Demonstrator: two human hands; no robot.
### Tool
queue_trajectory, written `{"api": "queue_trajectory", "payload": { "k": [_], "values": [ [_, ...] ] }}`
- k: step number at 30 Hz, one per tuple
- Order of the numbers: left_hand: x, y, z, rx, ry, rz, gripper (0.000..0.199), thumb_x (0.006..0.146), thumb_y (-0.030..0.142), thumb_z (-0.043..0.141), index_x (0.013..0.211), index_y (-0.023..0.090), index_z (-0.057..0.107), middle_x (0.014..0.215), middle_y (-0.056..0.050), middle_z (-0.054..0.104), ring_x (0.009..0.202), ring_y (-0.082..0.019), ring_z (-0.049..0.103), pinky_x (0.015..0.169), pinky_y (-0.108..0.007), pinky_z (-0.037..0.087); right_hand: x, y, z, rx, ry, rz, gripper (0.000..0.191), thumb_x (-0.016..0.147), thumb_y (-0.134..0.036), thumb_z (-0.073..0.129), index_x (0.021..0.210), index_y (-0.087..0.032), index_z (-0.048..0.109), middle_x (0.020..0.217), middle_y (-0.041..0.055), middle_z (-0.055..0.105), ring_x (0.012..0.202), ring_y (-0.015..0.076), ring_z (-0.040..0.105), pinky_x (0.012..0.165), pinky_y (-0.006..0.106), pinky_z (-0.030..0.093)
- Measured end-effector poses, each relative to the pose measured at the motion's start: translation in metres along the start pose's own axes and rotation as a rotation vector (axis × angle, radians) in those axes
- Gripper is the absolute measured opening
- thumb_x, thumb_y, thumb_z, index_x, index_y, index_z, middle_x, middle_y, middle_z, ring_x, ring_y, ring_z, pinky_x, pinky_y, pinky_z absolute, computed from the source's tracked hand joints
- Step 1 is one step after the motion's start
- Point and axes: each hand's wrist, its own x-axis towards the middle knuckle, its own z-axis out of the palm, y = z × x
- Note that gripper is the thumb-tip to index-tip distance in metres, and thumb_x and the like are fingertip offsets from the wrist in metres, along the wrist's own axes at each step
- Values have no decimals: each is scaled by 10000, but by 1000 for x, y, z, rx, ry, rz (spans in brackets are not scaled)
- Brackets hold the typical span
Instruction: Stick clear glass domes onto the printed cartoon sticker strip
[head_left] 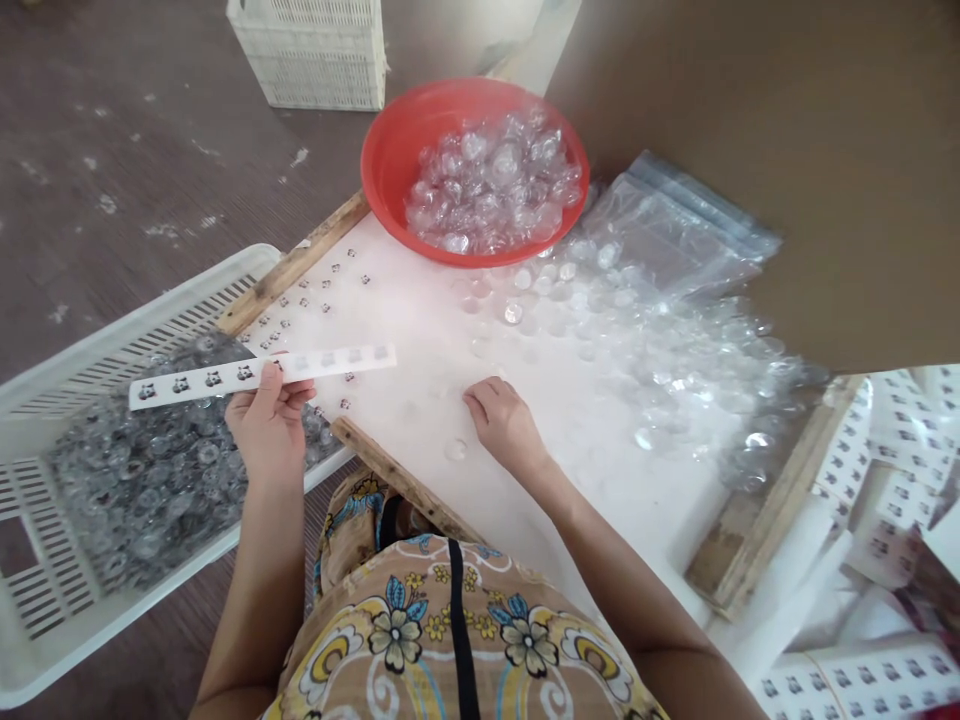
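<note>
My left hand (264, 428) pinches a white strip of panda stickers (196, 382) between thumb and fingers, holding it up over the left side of the white tabletop (405, 320). The strip's left part carries dark panda prints; its right part looks pale. My right hand (504, 422) is low over the middle of the tabletop, its fingers curled together. Whatever is between those fingertips, if anything, is too small to see. A clear round piece (455, 450) lies just left of it. Many clear round pieces (637, 360) are spread over the right side.
A red basin (382, 170) of clear domes stands at the back. Small panda cut-outs (326, 284) dot the table's left. A white crate (255, 262) of clear pieces sits at left. Plastic bags (675, 230) lie back right; sticker sheets (885, 675) lie beyond the wooden edge (787, 500).
</note>
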Motion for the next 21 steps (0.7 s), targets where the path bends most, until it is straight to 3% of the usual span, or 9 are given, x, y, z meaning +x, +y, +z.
{"api": "queue_trajectory", "payload": {
  "k": [6,10,13,18,21],
  "values": [
    [-2,-1,-1,-18,-21,1,185,710,316,770,751,157,685,612,3,665,509,-106,620,526,-205,529,12,3,-11,205,-144,317,174,883,-208,504,733,-207,592,725,-2,647,652,152,568,643,267,409],
    [-1,-2,-2,-32,-18,19,141,763,273,721,706,154,671,577,5,654,503,-112,618,512,-213,534,10,13,-28,151,-174,435,171,869,-241,535,720,-210,612,674,-14,639,629,147,564,616,262,387],
    [1,-4,-2,-26,-13,9,126,767,265,712,732,148,679,587,0,654,508,-114,622,523,-219,540,-5,21,-38,75,-147,421,66,842,-270,618,819,-210,630,761,0,651,670,155,586,653,276,420],
    [1,-7,3,7,-19,-19,163,713,302,745,707,162,661,597,10,649,506,-113,626,521,-216,535,-29,16,-23,-3,-170,273,440,715,-201,782,1108,-174,585,1048,86,589,772,184,608,749,342,506],
    [0,-6,5,2,-32,-3,183,708,316,752,712,157,662,592,11,651,506,-115,628,515,-217,537,-27,2,-7,14,-115,184,395,784,-177,728,1143,-166,565,1074,110,560,857,218,615,792,377,530]
  ]
}}
